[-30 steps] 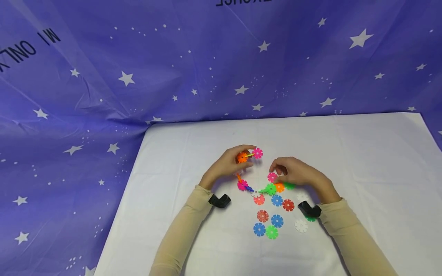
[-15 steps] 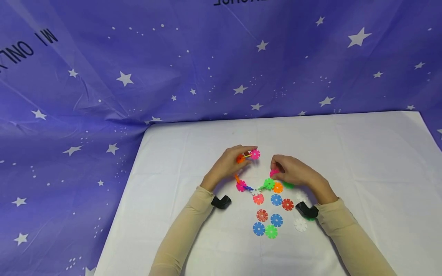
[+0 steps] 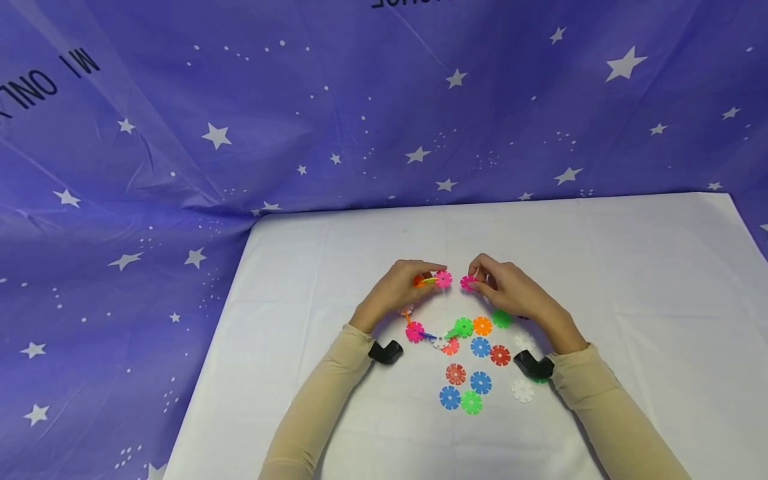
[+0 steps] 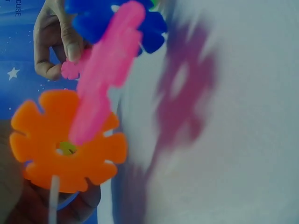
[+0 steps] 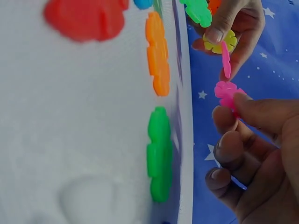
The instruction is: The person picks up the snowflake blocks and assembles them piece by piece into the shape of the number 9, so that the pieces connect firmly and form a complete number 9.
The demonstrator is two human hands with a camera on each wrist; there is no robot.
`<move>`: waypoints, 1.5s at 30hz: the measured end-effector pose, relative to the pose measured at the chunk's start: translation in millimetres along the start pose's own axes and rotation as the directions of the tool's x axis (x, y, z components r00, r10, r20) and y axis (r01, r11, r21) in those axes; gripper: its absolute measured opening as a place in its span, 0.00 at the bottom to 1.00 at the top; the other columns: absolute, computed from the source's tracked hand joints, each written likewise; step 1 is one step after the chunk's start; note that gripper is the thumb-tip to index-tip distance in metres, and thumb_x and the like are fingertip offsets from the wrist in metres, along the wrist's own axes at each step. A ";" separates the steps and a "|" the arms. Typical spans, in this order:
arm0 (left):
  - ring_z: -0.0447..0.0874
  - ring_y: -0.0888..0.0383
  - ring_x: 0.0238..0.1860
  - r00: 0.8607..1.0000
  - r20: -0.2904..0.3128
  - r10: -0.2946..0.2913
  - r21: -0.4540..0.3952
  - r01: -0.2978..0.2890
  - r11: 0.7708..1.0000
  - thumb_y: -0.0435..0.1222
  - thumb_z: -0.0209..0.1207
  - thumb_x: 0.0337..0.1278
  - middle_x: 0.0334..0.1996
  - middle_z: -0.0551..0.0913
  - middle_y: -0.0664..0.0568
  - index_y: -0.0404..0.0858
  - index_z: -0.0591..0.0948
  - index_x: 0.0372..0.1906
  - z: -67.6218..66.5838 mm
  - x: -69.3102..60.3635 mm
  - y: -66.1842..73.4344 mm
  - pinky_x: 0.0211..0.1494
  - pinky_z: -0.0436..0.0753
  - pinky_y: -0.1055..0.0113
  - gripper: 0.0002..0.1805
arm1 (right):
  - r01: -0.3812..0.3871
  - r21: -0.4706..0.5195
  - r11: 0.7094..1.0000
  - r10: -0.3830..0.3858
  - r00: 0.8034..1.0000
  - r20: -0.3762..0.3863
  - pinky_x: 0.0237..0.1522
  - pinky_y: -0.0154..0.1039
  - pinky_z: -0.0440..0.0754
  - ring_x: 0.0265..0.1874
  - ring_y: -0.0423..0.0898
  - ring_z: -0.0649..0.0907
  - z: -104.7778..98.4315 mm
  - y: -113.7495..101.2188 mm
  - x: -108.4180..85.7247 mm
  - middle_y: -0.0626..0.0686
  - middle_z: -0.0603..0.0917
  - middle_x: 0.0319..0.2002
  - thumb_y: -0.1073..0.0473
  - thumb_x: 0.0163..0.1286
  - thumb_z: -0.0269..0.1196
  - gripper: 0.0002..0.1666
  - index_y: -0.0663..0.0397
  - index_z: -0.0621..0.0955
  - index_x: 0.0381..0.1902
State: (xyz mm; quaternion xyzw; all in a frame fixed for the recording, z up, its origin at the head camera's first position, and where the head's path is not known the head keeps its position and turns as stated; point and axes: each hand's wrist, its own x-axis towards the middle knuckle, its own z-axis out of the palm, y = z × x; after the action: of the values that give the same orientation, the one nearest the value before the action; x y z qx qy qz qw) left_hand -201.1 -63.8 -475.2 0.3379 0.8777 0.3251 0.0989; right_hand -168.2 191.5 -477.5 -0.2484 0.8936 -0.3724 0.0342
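- Down the left side and across the top of the head view hangs a purple cloth (image 3: 150, 200) with white stars.
- Lower left of centre, a beige left sleeve (image 3: 318, 407) slants upward, a black device (image 3: 386, 352) at its cuff.
- Near the middle of the frame, the left hand (image 3: 390, 292) pinches a yellow disc (image 5: 231, 39) under its thumb.
- From that hand a chain (image 3: 415, 328) of slotted discs curves down and rightward through pink, blue, white and green; whether it touches the white table (image 3: 630, 267) I cannot tell.
- Slotted onto the yellow disc, a pink end disc (image 3: 439, 275) sits by the left fingertips.
- Below centre lie loose discs: coral (image 3: 453, 346), two red, three blue, orange (image 3: 483, 321) and green.
- Just right of the pink end disc, and apart from it, the right hand (image 3: 510, 287) pinches a single pink disc (image 3: 466, 283) between thumb and forefinger, its other fingers bent.
- Lower right of centre, white discs (image 3: 523, 385) lie near the right sleeve (image 3: 606, 400); its black cuff device (image 3: 533, 365) partly covers another green disc.
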 end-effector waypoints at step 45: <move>0.80 0.61 0.33 0.998 -0.055 -0.037 -0.084 0.032 0.996 0.38 0.67 0.59 0.43 0.88 0.49 0.38 0.82 0.58 -5.2 0.8 11.6 0.37 0.77 0.75 0.22 | 0.136 0.038 0.990 -0.129 0.981 -0.145 0.26 0.31 0.75 0.23 0.37 0.75 9.1 -9.6 5.4 0.49 0.85 0.29 0.64 0.66 0.66 0.06 0.52 0.81 0.39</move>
State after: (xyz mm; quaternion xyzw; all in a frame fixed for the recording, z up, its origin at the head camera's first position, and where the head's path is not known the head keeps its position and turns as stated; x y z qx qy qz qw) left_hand -197.7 -59.4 -463.7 0.3090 0.8715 0.3690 0.0938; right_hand -166.6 177.3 -476.8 -0.2790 0.8662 -0.4117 -0.0488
